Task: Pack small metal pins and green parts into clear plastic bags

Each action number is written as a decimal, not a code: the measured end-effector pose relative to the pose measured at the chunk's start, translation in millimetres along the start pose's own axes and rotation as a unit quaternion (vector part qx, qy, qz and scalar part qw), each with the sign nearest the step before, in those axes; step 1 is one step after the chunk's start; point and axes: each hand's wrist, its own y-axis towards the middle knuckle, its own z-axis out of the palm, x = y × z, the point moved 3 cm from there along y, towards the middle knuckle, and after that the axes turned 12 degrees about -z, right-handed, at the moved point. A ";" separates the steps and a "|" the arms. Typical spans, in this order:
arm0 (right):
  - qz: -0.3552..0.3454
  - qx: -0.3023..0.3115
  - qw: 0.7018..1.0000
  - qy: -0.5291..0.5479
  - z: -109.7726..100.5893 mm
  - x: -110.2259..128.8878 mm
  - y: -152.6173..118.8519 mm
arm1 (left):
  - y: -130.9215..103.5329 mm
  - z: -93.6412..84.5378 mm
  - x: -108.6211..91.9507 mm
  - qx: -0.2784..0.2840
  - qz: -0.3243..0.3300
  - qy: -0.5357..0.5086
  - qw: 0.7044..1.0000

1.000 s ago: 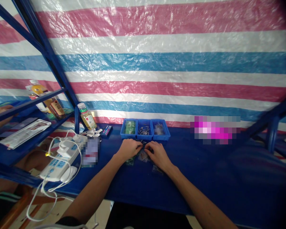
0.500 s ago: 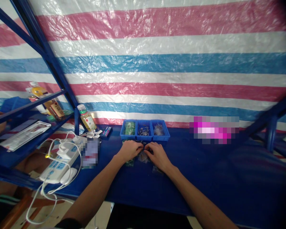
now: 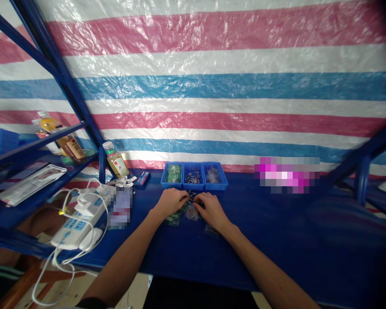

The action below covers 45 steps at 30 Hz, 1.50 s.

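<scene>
Curling my left hand (image 3: 172, 201) and right hand (image 3: 212, 208) inward, fingertips bunched; can't tell if either pinches anything. Pins (image 3: 191, 196) are right between the fingertips on the desk (image 3: 180, 257), left hand looks slightly nearer. Long axes mixed; can't tell which way the tips point. Clear bags (image 3: 191, 212) just my side, middle bin (image 3: 194, 187) just beyond.

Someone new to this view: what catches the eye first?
The striped plastic sheet, glossy red, white and blue, fills the whole background. Next come the three small blue bins side by side at the back of the blue table, with both hands, left and right, close together just in front.
</scene>
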 end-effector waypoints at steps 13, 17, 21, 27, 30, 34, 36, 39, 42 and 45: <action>-0.008 0.008 0.999 -0.043 4.8 -0.9 2.0 | -1.4 2.2 -9.5 0.007 0.005 -0.001 1.000; -0.005 0.004 0.999 -0.049 3.3 -0.5 2.3 | -1.8 0.7 -9.7 0.008 0.006 -0.004 1.000; -0.001 0.009 0.998 -0.059 3.5 -2.7 2.7 | -1.6 1.4 -9.4 0.008 0.003 -0.008 1.000; -0.005 0.014 0.997 -0.075 3.6 -5.7 2.3 | -1.5 2.7 -9.3 0.002 0.000 -0.016 1.000; 0.004 0.000 0.997 -0.074 1.0 -7.4 1.1 | -1.4 1.0 -8.9 -0.006 -0.011 -0.025 1.000; 0.015 -0.020 0.998 -0.065 -4.7 -8.9 -0.3 | -2.0 -2.8 -8.5 -0.001 0.000 -0.051 0.999; 0.015 -0.029 0.997 -0.063 -7.7 -8.6 -0.5 | -2.5 -3.8 -8.2 0.013 0.015 -0.066 0.998; 0.016 -0.039 0.997 -0.062 -11.1 -7.8 -0.4 | -3.1 -4.2 -7.0 0.028 0.028 -0.078 0.996; 0.019 -0.043 0.997 -0.057 -12.4 -7.7 -0.5 | -2.9 -3.7 -6.3 0.030 0.025 -0.077 0.996; 0.021 -0.047 0.997 -0.051 -12.6 -7.7 -0.8 | -2.4 -2.8 -6.9 0.022 0.016 -0.069 0.997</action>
